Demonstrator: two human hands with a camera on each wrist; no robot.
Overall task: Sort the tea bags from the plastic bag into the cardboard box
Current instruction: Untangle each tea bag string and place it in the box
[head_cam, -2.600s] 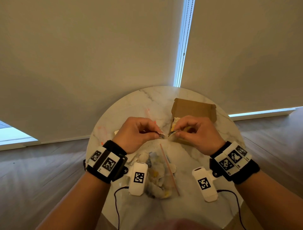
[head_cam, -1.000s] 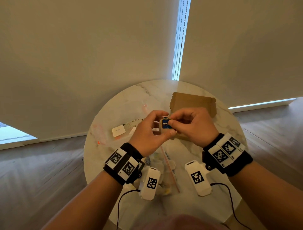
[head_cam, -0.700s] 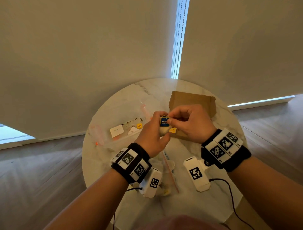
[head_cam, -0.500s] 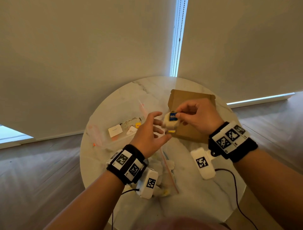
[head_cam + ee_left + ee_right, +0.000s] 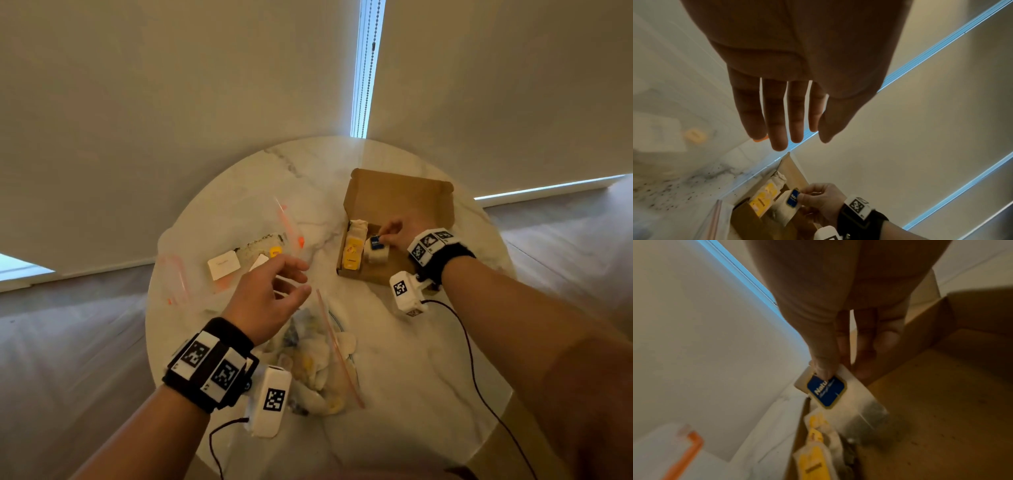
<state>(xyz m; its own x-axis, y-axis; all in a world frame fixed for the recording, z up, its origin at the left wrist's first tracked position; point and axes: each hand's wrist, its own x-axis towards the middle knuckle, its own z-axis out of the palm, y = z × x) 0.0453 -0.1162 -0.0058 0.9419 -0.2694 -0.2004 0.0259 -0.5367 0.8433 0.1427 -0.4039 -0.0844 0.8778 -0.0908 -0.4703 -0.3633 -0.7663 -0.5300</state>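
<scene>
My right hand (image 5: 394,234) reaches into the open cardboard box (image 5: 397,195) and pinches a white tea bag with a blue tag (image 5: 376,247) (image 5: 826,391) (image 5: 793,198), its lower end inside the box. Beside it, along the box's left wall, lie tea bags with yellow tags (image 5: 352,250) (image 5: 813,457). My left hand (image 5: 274,291) hovers empty over the table, fingers spread and straight (image 5: 777,113). The clear zip plastic bag (image 5: 318,359) with several more tea bags lies near me, between my wrists.
The round marble table (image 5: 411,377) carries another clear bag with an orange zip strip (image 5: 289,222), a white card (image 5: 223,264) and small tags at the left. A black cable (image 5: 469,342) runs from my right wrist camera. Blinds close off the back.
Both hands held the blue-tagged tea bag together; the left hand has let go and drawn back left, while the right hand carried the bag right and down into the box.
</scene>
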